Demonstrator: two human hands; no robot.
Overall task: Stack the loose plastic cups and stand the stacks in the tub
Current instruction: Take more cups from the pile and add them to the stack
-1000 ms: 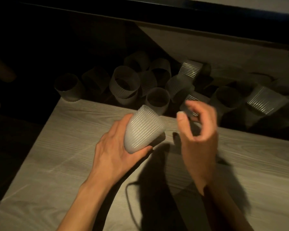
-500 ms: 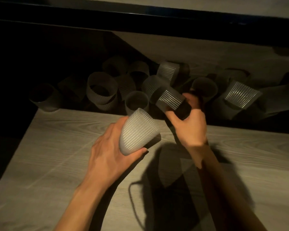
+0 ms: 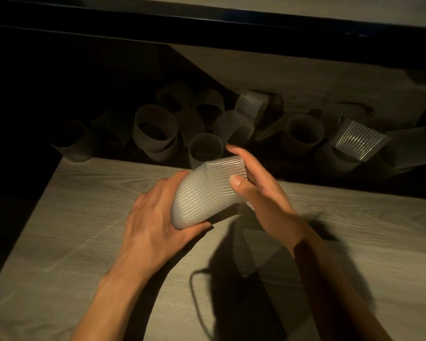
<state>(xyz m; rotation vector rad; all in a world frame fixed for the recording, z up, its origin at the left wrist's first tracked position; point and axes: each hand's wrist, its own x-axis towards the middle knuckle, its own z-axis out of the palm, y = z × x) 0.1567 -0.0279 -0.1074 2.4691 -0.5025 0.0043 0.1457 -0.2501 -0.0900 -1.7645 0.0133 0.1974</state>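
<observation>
My left hand (image 3: 153,230) grips a ribbed translucent cup stack (image 3: 197,203) lying on its side, its closed end toward me. My right hand (image 3: 258,190) holds a second ribbed cup (image 3: 225,169), thumb on its near side and fingers behind, and this cup sits partly pushed into the open mouth of the stack. Both hands are just above the wooden table (image 3: 84,230). Several loose cups (image 3: 155,129) lie jumbled in shadow beyond the table's far edge. No tub is in view.
More loose cups (image 3: 305,131) and a tipped ribbed cup (image 3: 359,141) lie to the right in the dark strip. A dark ledge (image 3: 231,28) runs across the top. My arms cast a shadow with a thin cord on the table (image 3: 231,279).
My right hand reached into the pile, picked up a ribbed cup and brought it back to the stack in my left hand. The left hand stayed nearly still.
</observation>
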